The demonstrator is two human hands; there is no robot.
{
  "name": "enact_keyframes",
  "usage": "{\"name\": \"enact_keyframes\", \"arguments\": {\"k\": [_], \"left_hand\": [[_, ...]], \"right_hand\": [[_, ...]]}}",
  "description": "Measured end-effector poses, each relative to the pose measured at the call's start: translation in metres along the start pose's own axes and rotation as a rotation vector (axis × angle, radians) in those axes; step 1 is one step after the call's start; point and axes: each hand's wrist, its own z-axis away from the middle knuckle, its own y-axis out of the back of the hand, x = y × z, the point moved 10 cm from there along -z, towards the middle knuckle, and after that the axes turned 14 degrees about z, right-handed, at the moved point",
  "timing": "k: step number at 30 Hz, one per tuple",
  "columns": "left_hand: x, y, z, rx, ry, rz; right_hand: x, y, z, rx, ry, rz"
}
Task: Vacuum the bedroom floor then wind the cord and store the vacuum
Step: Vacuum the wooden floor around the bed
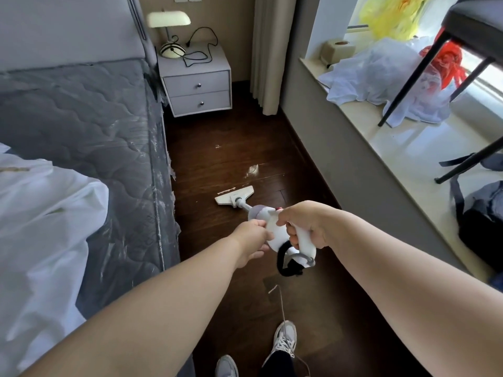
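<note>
A white stick vacuum (275, 229) slants down to the dark wooden floor (231, 137) between the bed and the window ledge. Its flat white floor head (234, 198) rests on the boards beside a pale scrap of debris (226, 191). My right hand (307, 224) grips the vacuum's handle from above. My left hand (253, 242) holds the left side of the vacuum's body. A black cord bundle (288, 263) hangs under the handle. A thin string (283, 308) lies on the floor near my feet.
A grey mattress (81, 126) with a white sheet (40, 227) fills the left. A white nightstand (197, 85) with a lamp stands at the far end beside a curtain (268, 50). The window ledge (408, 148) on the right holds bags and black chair legs (413, 77). Small scraps (251, 170) dot the floor.
</note>
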Motion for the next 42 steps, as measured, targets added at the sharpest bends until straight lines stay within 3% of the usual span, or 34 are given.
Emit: {"name": "enact_keyframes", "arguments": {"k": [24, 42], "left_hand": [[0.069, -0.03, -0.042, 0.164, 0.009, 0.103], [0.021, -0.001, 0.018, -0.027, -0.041, -0.173]], "right_hand": [[-0.042, 0.081, -0.035, -0.06, 0.043, 0.05], [0.004, 0.0, 0.024, 0.064, 0.018, -0.294]]}}
